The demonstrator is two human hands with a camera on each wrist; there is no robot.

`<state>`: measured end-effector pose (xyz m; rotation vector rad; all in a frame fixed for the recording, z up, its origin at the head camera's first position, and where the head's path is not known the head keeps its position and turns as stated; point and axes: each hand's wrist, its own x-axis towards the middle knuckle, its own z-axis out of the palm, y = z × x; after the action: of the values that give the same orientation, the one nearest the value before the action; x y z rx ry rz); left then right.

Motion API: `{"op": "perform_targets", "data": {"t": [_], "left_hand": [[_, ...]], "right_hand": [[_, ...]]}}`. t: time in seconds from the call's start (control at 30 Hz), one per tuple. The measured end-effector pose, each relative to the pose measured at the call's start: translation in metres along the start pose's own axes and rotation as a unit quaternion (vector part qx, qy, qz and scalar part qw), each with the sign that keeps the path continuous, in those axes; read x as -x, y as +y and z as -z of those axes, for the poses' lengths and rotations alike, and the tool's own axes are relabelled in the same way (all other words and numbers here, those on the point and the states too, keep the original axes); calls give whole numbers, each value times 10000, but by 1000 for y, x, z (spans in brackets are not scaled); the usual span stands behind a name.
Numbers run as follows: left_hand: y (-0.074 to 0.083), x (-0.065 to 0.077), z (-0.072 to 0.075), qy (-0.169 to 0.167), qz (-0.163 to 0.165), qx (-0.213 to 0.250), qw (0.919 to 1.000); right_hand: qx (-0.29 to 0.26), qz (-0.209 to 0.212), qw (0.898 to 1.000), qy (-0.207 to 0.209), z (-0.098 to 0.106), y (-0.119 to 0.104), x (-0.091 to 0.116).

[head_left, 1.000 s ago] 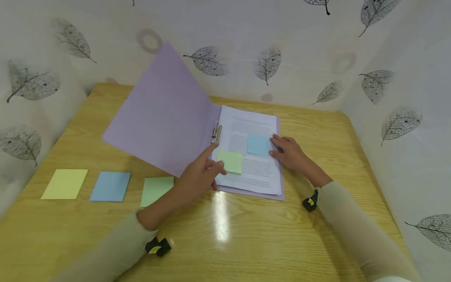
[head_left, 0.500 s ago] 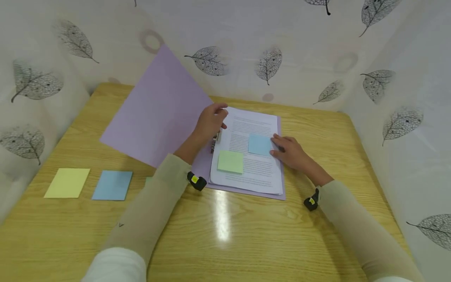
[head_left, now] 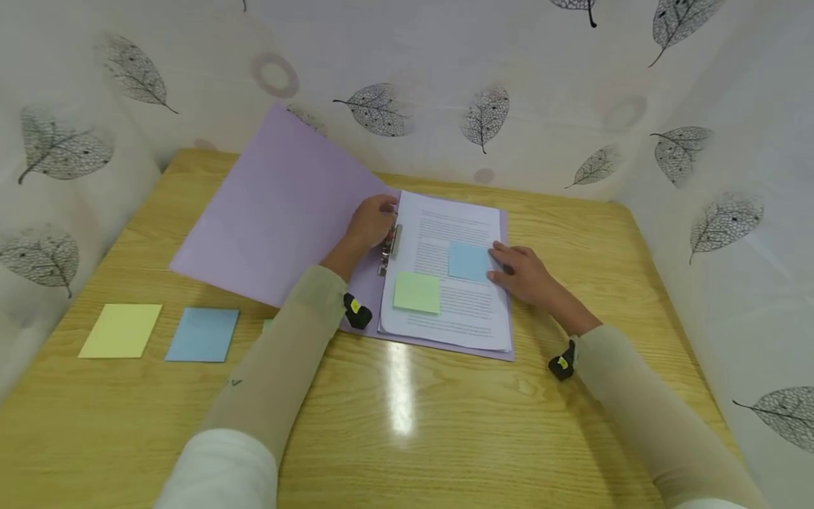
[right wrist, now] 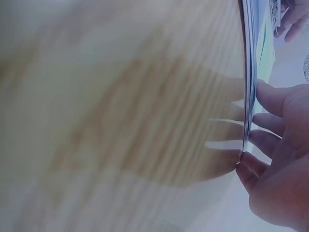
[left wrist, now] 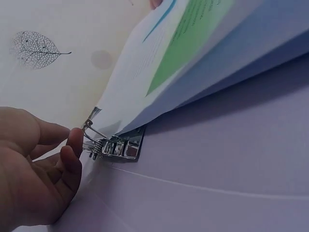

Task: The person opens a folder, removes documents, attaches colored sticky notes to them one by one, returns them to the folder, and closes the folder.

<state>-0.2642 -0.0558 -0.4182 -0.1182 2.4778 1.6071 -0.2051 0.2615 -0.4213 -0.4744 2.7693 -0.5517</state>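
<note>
A purple folder (head_left: 299, 191) lies with its cover tilted up to the left and printed sheets (head_left: 439, 226) on its right side. At the spine sits a metal clip (head_left: 386, 256). My left hand (head_left: 371, 220) is at the clip's far end, thumb and fingers bent around it; in the left wrist view the fingertips meet the clip's end (left wrist: 104, 145). My right hand (head_left: 523, 274) rests its fingers along the sheets' right edge, seen from the side in the right wrist view. A blue note (head_left: 467, 261) lies by its fingertips. A green note (head_left: 416, 293) lies lower left on the page.
On the wooden table (head_left: 458, 424), a yellow note pad (head_left: 121, 331) and a blue one (head_left: 202, 334) lie at the left. A green pad (head_left: 267, 324) is mostly hidden by my left sleeve. Leaf-patterned cloth (head_left: 439, 56) stands behind the table and at both sides.
My left hand has moved from the lower left of the sheets up past their top corner, then back down to the clip. The folder cover has dropped lower to the left. My right hand stays put.
</note>
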Motion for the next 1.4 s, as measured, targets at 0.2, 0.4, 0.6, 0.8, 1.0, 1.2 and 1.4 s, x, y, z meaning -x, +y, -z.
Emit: {"op": "perform_targets", "data": {"t": [0.2, 0.4, 0.6, 0.8, 1.0, 1.2, 1.4], "left_hand": [[-3, 2, -1, 184, -176, -77, 9996], [-4, 11, 2, 403, -370, -42, 9985], [-7, 22, 8, 370, -626, -56, 9973], [-9, 35, 17, 218, -814, -166, 9963], [-12, 52, 25, 47, -981, -501, 9939], [-17, 65, 27, -171, -867, -582, 9944], [-21, 69, 27, -333, -685, -165, 9970]], "right_hand": [[219, -24, 9997, 129, -3, 0, -1], [418, -58, 9989, 182, -5, -3, -2], [502, -116, 9986, 129, -4, -7, -1], [553, -166, 9982, 131, -4, -8, 2], [556, -89, 9983, 140, -5, -7, 0], [553, -135, 9983, 114, -6, -9, -1], [641, -146, 9977, 148, -5, -7, 1]]}}
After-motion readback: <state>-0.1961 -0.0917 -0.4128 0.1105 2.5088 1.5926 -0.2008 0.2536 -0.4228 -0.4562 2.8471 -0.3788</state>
